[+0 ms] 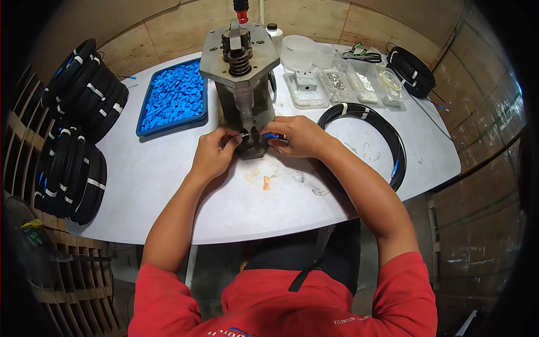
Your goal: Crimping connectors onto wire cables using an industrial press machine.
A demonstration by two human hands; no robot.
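Note:
Both my hands work at the base of a grey metal bench press (240, 92) with a spring on its top. My right hand (297, 136) pinches a small blue cable connector (270, 135) just right of the press's lower tooling. On the other side, my left hand (215, 149) has thumb and forefinger closed on a small pale piece (245, 135) at the tooling. Whether that piece joins the connector is hidden by the dark tooling. A coil of black cable (387, 132) lies under and beside my right forearm, with another blue connector (395, 167) on it.
Left of the press stands a dark blue tray (141, 133) of blue plastic parts. Bundled black cable coils (84, 92) stack at the left edge; another coil bundle (411, 73) sits far right. Clear boxes of small parts (335, 84), white tubs (298, 52) and pliers (362, 54) stand behind.

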